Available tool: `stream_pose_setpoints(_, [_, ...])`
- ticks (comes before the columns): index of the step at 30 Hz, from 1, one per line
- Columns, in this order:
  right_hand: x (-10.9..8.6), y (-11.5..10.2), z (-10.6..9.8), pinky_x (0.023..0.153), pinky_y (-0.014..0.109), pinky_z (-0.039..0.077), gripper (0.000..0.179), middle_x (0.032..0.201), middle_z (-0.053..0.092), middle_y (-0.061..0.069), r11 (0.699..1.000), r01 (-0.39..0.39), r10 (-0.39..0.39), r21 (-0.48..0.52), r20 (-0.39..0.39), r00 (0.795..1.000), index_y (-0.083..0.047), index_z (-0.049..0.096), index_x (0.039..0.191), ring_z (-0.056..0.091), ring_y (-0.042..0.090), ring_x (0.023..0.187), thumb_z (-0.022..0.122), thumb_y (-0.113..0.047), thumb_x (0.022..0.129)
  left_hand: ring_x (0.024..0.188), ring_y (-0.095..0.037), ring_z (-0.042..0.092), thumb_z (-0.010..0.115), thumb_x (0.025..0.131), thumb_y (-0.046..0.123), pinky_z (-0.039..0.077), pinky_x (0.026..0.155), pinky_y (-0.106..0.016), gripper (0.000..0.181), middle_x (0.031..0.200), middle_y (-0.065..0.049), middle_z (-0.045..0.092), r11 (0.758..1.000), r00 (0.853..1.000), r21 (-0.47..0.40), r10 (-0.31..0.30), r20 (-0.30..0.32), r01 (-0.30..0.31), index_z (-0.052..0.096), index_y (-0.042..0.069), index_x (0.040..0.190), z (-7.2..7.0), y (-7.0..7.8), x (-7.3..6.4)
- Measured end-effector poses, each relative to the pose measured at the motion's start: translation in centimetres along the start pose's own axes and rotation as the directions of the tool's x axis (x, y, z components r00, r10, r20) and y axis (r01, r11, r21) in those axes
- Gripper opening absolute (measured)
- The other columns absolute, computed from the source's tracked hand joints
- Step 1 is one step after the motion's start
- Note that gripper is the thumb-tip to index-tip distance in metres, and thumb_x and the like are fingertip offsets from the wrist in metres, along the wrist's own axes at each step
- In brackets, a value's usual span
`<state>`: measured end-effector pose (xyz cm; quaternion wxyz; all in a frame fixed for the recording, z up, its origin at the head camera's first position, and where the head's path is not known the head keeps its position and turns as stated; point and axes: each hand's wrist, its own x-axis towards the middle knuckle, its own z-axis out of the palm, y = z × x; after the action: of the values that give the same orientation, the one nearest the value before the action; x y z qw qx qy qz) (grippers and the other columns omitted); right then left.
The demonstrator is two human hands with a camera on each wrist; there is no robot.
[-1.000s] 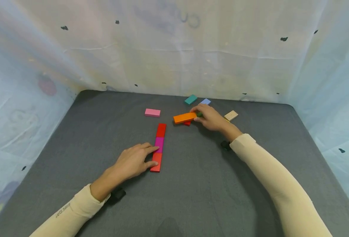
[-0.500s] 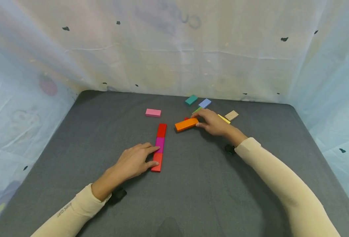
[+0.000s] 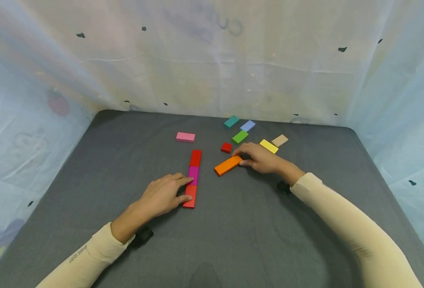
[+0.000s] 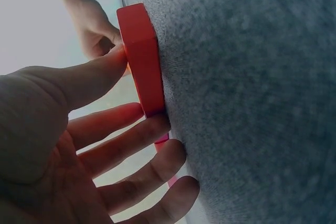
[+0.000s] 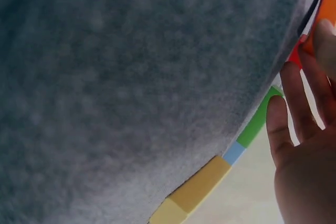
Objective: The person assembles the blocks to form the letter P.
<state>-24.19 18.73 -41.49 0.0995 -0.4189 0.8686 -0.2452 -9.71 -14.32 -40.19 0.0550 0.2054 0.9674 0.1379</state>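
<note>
Pinching orange block (image 3: pixel 228 166), right hand (image 3: pixel 260 158) holds it aslant, right of red-magenta row (image 3: pixel 194 173) touched by spread-fingered left hand (image 3: pixel 162 195).

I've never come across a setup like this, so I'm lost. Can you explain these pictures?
There's no machine here, just a person's bare left hand and right hand. The widest picture comes from a camera worn on the head, looking forward and down; the other two come from cameras on each wrist. On the dark grey surface, the left hand touches a row of three blocks: a near red block, a magenta block and a far red block. The right hand holds an orange block by one end. Also lying there: a pink block, small red block, green block, teal block, blue block, yellow block and tan block.
</note>
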Motion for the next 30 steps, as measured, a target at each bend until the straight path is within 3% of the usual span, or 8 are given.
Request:
stream_pose_setpoints(13, [2.1,0.1,-1.0,0.109,0.049,0.040,0.035,0.134,0.061,0.009,0.999,0.028,-0.029,0.037,0.019,0.999,-0.012,0.062,0.132,0.054,0.027,0.126,0.063,-0.011,0.097,0.116,-0.024,0.062,0.075,0.087,0.040,0.054,0.092,-0.047,0.058,0.132,-0.002,0.063,1.000,1.000,0.003,-0.013,0.013,0.013,0.061,0.018,0.138,-0.1,-0.1,0.0])
stream_pose_setpoints(19, [2.7,0.1,-0.5,0.110,0.049,0.040,0.034,0.136,0.061,0.006,0.997,0.054,-0.055,0.046,0.031,0.998,-0.014,0.063,0.130,0.054,0.026,0.128,0.064,-0.011,0.097,0.115,-0.024,0.062,0.076,0.087,0.039,0.054,0.091,-0.047,0.058,0.131,-0.002,0.063,1.000,1.000,0.003,-0.006,0.001,0.006,0.061,0.017,0.138,0.0,0.0,0.0])
stream_pose_setpoints(26, [3.2,-1.0,0.0,0.110,0.048,0.042,0.032,0.137,0.062,0.003,0.993,0.098,-0.104,0.059,0.109,0.989,-0.014,0.064,0.130,0.056,0.023,0.128,0.060,-0.009,0.099,0.114,-0.023,0.062,0.076,0.087,0.041,0.054,0.091,-0.047,0.059,0.131,-0.002,0.063,1.000,1.000,0.018,-0.018,0.000,0.018,0.060,0.018,0.139,-0.1,-0.3,0.1])
stream_pose_setpoints(30, [3.3,-1.3,0.2,0.112,0.047,0.041,0.036,0.141,0.059,0.003,0.995,0.091,-0.095,0.039,0.128,0.987,-0.016,0.064,0.133,0.052,0.023,0.134,0.058,-0.007,0.099,0.114,-0.023,0.062,0.075,0.087,0.042,0.054,0.092,-0.047,0.059,0.132,-0.002,0.063,1.000,1.000,0.015,-0.018,0.004,0.018,0.060,0.018,0.139,0.0,-0.4,0.0])
